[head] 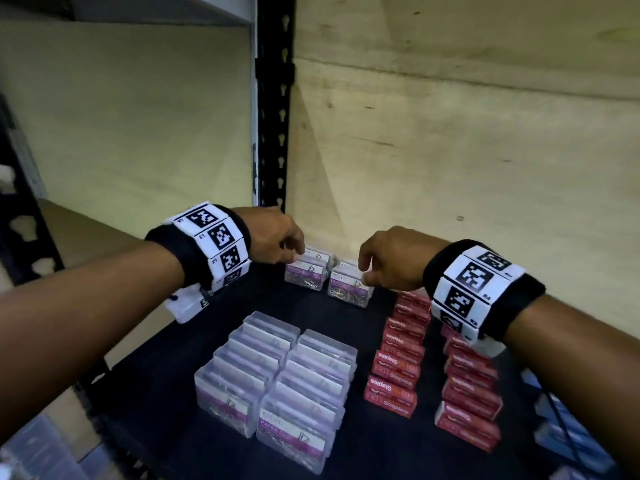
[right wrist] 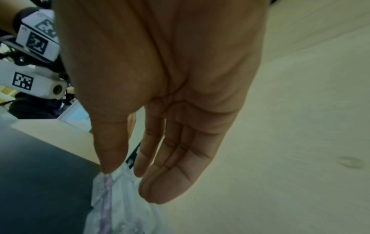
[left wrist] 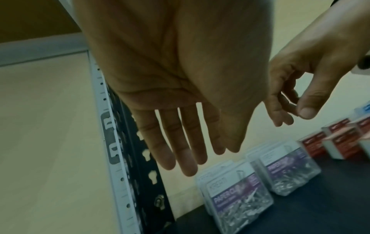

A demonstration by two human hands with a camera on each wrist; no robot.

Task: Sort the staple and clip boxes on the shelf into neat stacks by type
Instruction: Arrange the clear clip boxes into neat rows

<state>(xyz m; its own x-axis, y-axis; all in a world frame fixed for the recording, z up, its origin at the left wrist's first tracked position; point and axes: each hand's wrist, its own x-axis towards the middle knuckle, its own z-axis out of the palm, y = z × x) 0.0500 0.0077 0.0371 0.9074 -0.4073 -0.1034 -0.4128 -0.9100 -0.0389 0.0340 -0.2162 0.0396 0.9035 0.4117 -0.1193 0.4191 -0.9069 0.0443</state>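
Note:
Two short stacks of clear paper clip boxes stand at the back of the black shelf, a left one and a right one. My left hand hovers just over the left stack with straight fingers, holding nothing. My right hand hangs over the right stack; its thumb tip touches the box top and its fingers hold nothing. Nearer me stand two rows of clip boxes and two rows of red staple boxes.
A black slotted upright rises at the back left corner, with a pale wooden wall behind the shelf. Blue boxes lie at the right edge. Bare black shelf shows left of the clip rows.

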